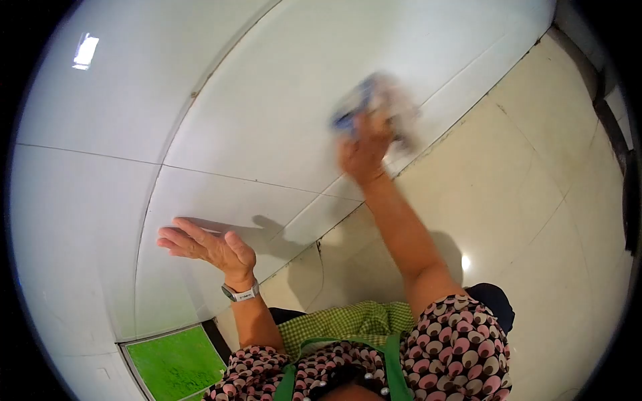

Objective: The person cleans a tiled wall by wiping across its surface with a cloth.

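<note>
My right hand (366, 148) grips a cloth (394, 110), blurred by motion, with blue and greyish-brown parts. The cloth lies against the lower part of the white tiled wall (267, 80). Off to the left, my left hand (207, 246) is held up near the wall with its fingers stretched out and nothing in it. A watch with a pale band (241, 292) sits on that wrist.
Cream floor tiles (508, 180) meet the wall along a dark, dirty joint (455, 127). At lower left is a green panel (175, 361) in a frame. A dark edge (602, 100) runs along the far right. My green checked apron (354, 324) shows below.
</note>
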A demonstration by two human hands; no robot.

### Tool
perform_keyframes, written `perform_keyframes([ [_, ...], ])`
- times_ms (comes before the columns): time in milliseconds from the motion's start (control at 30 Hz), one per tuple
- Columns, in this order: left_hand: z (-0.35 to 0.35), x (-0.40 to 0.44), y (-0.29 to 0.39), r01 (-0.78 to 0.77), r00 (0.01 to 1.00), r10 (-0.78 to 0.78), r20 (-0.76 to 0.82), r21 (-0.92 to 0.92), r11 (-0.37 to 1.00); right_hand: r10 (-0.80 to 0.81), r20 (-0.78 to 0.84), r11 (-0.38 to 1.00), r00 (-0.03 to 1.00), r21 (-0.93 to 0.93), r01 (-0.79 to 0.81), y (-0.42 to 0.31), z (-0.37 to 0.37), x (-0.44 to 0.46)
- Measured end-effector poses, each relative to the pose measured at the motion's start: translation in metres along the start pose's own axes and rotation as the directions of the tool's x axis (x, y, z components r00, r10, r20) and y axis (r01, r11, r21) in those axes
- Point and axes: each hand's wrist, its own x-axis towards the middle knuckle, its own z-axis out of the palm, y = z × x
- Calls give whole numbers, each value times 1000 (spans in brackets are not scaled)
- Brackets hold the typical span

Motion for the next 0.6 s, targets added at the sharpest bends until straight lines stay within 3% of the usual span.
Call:
perform_keyframes([
  [100,-2,-12,0,-10,1000,10,-9,30,1000,-49,-142,990,989,-141,29,73,0,21],
  [167,-1,-18,-5,-1,1000,1,-12,40,999,356,-106,934,928,9,-357,97,-7,37],
  [200,0,-21,-8,1,1000,0,-20,49,999,352,-103,936,930,8,-353,111,-9,36],
  [267,1,-27,-14,8,1000,-7,-28,56,998,647,-35,757,762,148,-636,125,-11,33],
  [333,4,-33,-20,13,1000,-12,-16,71,997,647,3,755,762,141,-641,114,-6,18],
  [400,9,-36,-20,36,999,-34,-16,75,997,562,-80,822,823,162,-546,66,7,4],
  [467,12,-33,-20,42,999,-42,-1,74,996,251,-167,967,954,81,-240,23,27,-37],
  [500,14,-31,-20,62,998,-62,-2,71,995,462,11,886,887,41,-462,-14,25,-46],
  [533,15,-29,-19,83,997,-83,-3,69,994,528,176,836,831,62,-545,-53,12,-52],
  [567,17,-28,-17,80,997,-81,5,66,995,318,107,931,942,154,-332,-66,15,-69],
  [600,18,-26,-15,78,997,-79,17,65,995,214,102,968,972,109,-224,-83,15,-85],
])
